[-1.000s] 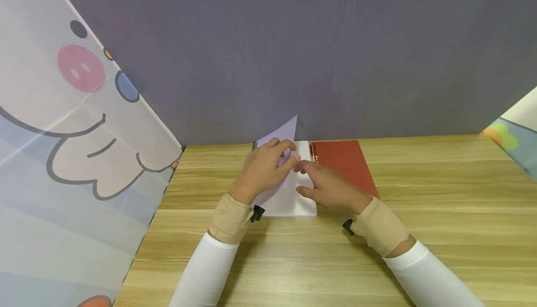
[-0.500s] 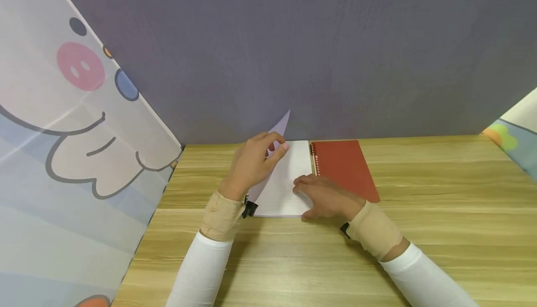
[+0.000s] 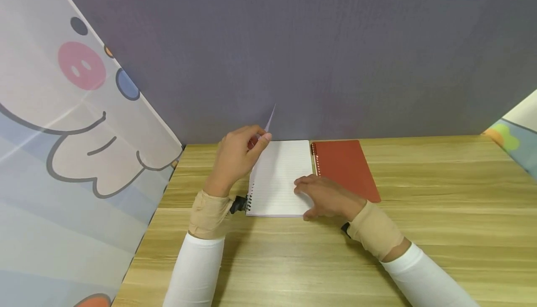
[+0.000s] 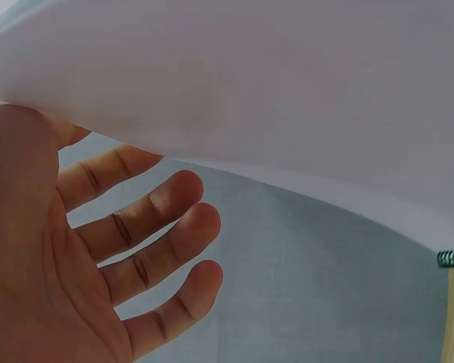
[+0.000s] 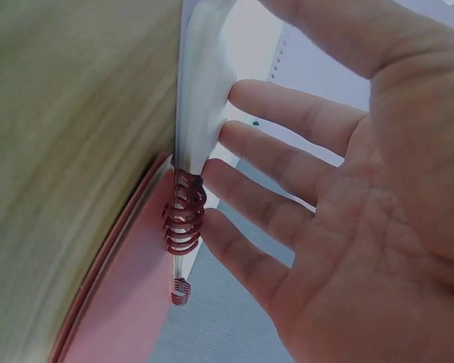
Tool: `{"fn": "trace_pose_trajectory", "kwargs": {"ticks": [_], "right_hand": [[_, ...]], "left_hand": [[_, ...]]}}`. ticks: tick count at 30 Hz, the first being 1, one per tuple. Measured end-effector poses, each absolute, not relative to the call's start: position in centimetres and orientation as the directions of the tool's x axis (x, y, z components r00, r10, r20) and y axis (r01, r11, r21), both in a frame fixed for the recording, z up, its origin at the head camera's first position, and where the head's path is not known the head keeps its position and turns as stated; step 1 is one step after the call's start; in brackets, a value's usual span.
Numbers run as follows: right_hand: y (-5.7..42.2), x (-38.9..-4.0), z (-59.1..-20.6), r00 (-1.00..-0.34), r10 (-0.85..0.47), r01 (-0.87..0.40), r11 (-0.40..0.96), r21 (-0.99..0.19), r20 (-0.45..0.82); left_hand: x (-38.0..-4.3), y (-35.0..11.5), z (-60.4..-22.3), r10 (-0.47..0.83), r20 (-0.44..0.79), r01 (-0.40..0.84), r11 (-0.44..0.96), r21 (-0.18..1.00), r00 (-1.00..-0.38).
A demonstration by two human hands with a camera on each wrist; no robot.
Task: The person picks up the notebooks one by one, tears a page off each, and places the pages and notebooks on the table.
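Observation:
An open spiral notebook (image 3: 278,178) with white lined pages lies flat on the table in the head view. My left hand (image 3: 237,157) pinches its raised lilac cover (image 4: 272,83) between thumb and index finger, while the other fingers spread loosely below the edge in the left wrist view. From the head view the cover shows almost edge-on. On the notebook's right edge rests my right hand (image 3: 325,197), its fingers extended and spread, fingertips touching the pages (image 5: 204,91) in the right wrist view.
A closed red spiral notebook (image 3: 346,164) lies right beside the open one, its red coils (image 5: 183,215) close to the pages. Behind the wooden table (image 3: 428,195) stands a grey wall (image 3: 335,55). A cartoon-printed panel (image 3: 54,157) stands at the left.
My left hand has swung the lilac cover leftward, uncovering the lined page. My right hand has drawn back from the left hand and settled on the notebook's right edge.

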State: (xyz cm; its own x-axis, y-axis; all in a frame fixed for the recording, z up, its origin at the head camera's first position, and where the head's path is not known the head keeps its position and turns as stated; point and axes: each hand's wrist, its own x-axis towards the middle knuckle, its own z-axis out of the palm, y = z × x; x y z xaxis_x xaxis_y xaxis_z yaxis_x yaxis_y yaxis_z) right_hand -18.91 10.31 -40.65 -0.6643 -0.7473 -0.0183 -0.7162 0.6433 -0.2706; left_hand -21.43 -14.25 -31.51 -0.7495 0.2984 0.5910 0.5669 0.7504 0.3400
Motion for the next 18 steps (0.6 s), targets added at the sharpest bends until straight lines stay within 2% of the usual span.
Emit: {"fn": "trace_pose_trajectory", "kwargs": {"ticks": [8,18], "right_hand": [[10.3,-18.7,-40.7,-0.674,-0.738,-0.71,0.657,-0.253,-0.028],[10.7,-18.7,-40.6,-0.658,-0.752,-0.717,0.639,-0.277,-0.032]], "left_hand": [[-21.4,-16.0,-30.9,0.222,0.592,0.501,0.787,0.36,-0.775],[-21.3,-18.0,-30.4,0.186,0.595,0.482,0.785,0.389,-0.782]]}}
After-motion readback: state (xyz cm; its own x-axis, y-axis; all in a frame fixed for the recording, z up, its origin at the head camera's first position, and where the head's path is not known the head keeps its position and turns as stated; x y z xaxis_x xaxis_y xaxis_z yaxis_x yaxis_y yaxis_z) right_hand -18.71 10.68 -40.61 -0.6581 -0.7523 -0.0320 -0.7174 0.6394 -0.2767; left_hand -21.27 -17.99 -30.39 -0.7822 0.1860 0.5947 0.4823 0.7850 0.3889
